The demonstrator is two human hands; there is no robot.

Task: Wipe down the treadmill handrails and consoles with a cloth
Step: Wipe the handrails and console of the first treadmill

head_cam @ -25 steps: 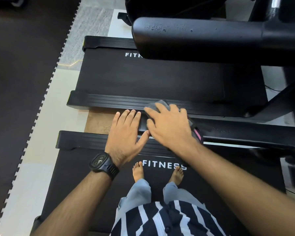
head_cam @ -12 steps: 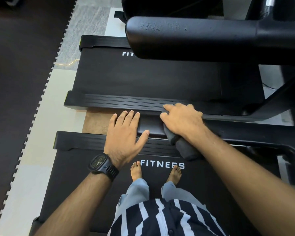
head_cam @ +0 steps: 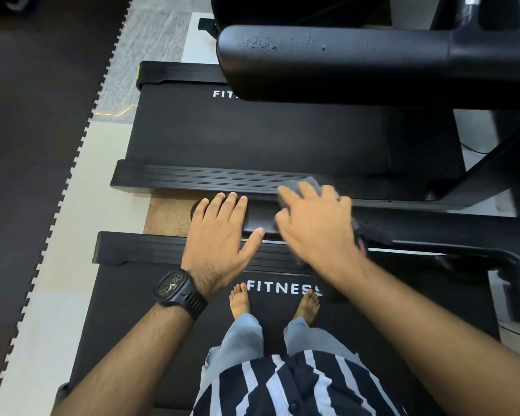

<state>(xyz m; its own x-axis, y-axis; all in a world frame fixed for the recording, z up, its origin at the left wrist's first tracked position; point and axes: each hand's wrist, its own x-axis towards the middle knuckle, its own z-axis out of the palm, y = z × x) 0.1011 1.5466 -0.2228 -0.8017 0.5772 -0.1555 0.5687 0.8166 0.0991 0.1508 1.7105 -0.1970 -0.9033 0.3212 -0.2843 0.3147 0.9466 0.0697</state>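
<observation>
Head view, person standing barefoot on the black treadmill belt (head_cam: 162, 310) printed "FITNESS".

Left hand (head_cam: 219, 232): flat, fingers straight and together, thumb out. It rested on the near end of the black padded handrail (head_cam: 260, 219) and held nothing. A black wristwatch (head_cam: 177, 291) was on that wrist.

Right hand (head_cam: 315, 229): fingers spread over the grey cloth (head_cam: 300, 186), pressing it onto the same handrail just beside the left hand. The image was blurred here, so I could not tell whether the thumb hooked under the fabric. The cloth showed at the fingertips, with a little more at the wrist side of the hand.

Judged step: wiping the top of this rail. The second treadmill (head_cam: 252, 139) beyond, and its thick black handrail (head_cam: 327, 61), looked not yet reached.

Risks noted:
- The cloth was pressed rather than clearly gripped. A fast stroke could slide it out from under the palm, and it could drop into the gap between the two machines.
- Flat pressure cleans only the top face. The sides and underside of the rail may be missed.
- The patch under the left hand stays unwiped unless that hand shifts.
</observation>
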